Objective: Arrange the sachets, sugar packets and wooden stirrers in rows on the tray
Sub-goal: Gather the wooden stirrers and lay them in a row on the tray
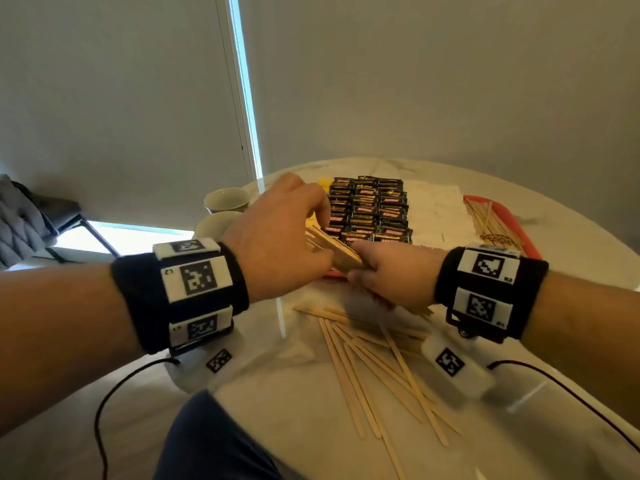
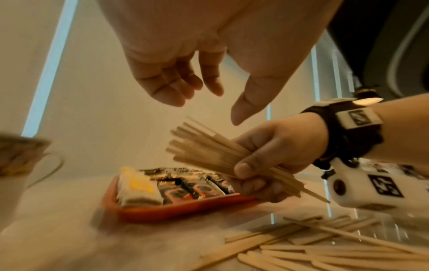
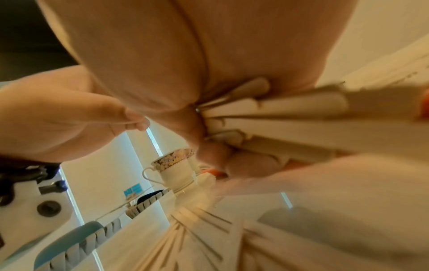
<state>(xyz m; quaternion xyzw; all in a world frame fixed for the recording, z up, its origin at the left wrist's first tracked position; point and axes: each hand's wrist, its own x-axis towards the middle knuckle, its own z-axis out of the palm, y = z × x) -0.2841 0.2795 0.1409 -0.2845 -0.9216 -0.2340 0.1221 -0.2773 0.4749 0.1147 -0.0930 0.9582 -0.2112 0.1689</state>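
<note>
My right hand (image 1: 367, 271) grips a bundle of wooden stirrers (image 1: 332, 251) just above the near edge of the red tray (image 1: 526, 244). In the left wrist view the bundle (image 2: 204, 152) fans out from the right hand (image 2: 260, 165) toward the left. My left hand (image 2: 209, 104) hovers over the bundle's free ends with relaxed fingers and the thumb apart, holding nothing. Rows of black sachets (image 1: 370, 209) fill the tray's middle. Yellow-and-white sugar packets (image 2: 137, 187) lie at its left end. Several loose stirrers (image 1: 374, 368) lie scattered on the table near me.
Two cups (image 1: 221, 209) stand left of the tray, close to my left hand. White paper packets (image 1: 436, 213) and thin sticks (image 1: 485, 220) occupy the tray's right part. The round table's edge (image 1: 194, 382) curves near my left wrist. Cables trail from both wrists.
</note>
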